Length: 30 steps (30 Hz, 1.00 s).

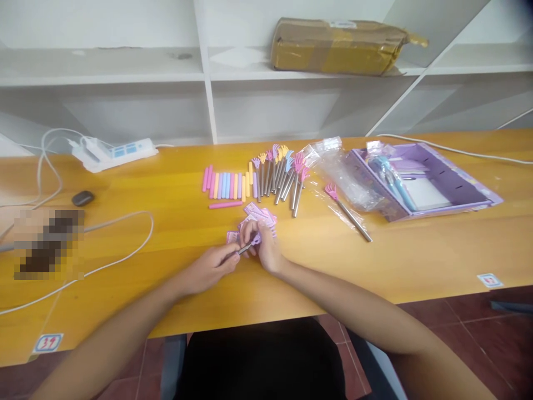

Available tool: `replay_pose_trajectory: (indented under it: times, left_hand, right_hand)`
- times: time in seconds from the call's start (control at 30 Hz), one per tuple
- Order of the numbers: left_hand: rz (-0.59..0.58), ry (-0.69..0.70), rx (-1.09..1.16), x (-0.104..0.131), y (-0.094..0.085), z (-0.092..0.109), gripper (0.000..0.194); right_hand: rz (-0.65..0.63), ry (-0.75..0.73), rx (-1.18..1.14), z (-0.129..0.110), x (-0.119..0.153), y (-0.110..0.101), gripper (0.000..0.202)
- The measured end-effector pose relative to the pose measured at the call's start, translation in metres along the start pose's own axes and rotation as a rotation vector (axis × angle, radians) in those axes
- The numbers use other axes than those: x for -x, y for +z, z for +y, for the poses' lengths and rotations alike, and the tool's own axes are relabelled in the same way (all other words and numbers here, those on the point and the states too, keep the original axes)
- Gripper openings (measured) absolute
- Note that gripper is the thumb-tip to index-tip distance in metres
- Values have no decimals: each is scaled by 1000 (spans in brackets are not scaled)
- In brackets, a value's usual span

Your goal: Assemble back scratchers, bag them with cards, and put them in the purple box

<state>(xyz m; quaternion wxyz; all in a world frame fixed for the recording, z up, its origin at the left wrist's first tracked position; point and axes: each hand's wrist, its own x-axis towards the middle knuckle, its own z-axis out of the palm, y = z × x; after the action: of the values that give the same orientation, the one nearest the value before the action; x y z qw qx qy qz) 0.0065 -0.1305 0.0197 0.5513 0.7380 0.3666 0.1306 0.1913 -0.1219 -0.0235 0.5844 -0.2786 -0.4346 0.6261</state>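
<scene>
My left hand (210,268) is closed round the metal rod of a small scratcher (245,248). My right hand (264,244) grips the same scratcher near its purple hand-shaped head. Under and behind my fingers lie pink and purple printed cards (260,214), partly hidden. Further back is a row of pink, yellow, blue and purple tubes (227,186), with one pink tube (225,205) lying crosswise in front. Beside the row sits a pile of metal scratchers (283,175) with coloured hand-shaped heads. A pink-headed scratcher (352,215) lies apart on clear plastic to the right.
Clear plastic bags (353,180) lie against a purple box (458,183) holding a wrapped blue item. A power strip (120,153), dark earbud case (83,198) and white cables are at left. A taped parcel (337,49) rests on the shelf.
</scene>
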Motion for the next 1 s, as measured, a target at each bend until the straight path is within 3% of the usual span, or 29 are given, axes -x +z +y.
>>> replay_pose_trajectory:
  times: [0.33,0.7,0.83,1.0]
  left_hand:
    - [-12,-29,116,1,0,-3,47]
    - [-39,-10,125,1,-3,0,47]
    - [-50,-13,51,2,-4,0,47]
    - [-46,1,-71,1,-6,2,44]
  right_hand:
    - [-52,-46,127,-5,5,-1,67]
    - [-84,23,143,-22,4,0,58]
    - [-30,37,126,-43,-3,-17,53]
    - [129,-29,214,-93,-15,-66,50]
